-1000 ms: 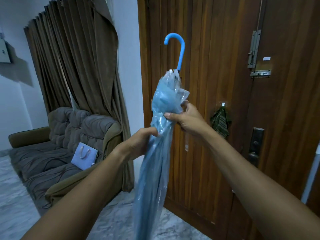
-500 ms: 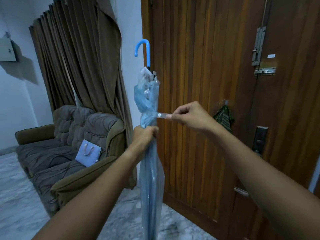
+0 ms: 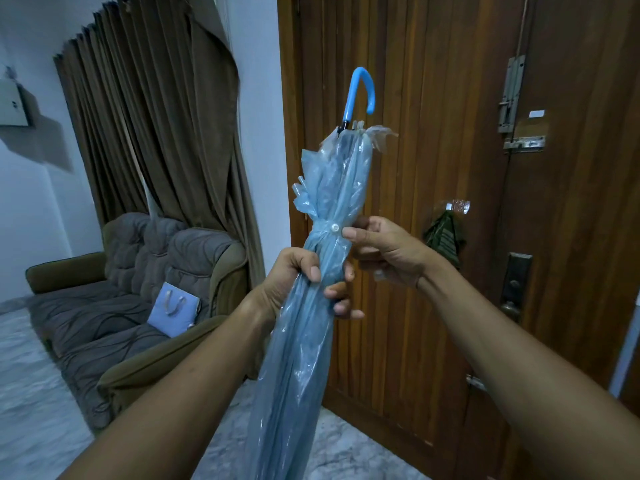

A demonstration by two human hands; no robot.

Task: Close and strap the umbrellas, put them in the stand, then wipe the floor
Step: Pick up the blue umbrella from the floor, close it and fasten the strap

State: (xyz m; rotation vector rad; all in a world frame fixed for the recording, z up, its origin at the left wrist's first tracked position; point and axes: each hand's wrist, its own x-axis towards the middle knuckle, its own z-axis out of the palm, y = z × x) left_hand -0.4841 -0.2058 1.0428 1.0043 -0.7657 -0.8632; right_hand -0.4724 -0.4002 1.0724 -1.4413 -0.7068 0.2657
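Observation:
A folded umbrella point(image 3: 332, 188) of clear blue plastic stands upright in front of me, its blue hooked handle point(image 3: 362, 91) at the top. My left hand point(image 3: 294, 275) grips the bunched canopy around its middle. Just above it a strap point(image 3: 325, 227) with a white snap button circles the canopy. My right hand point(image 3: 384, 251) holds the canopy at the strap, thumb tip beside the button. The umbrella's lower end runs out of view at the bottom. No umbrella stand is in view.
A wooden door point(image 3: 433, 202) with a bolt point(image 3: 512, 98) and handle point(image 3: 516, 285) stands close behind the umbrella. A dark cloth point(image 3: 445, 233) hangs on it. A grey sofa point(image 3: 131, 292) with a small blue bag point(image 3: 173, 310) sits left, under brown curtains point(image 3: 156, 116). Marble floor point(image 3: 31, 393) lies below.
The strap, pulled out sideways by my right hand half a second ago, now lies wrapped around the canopy with its button at the front. The handle has swung to the right.

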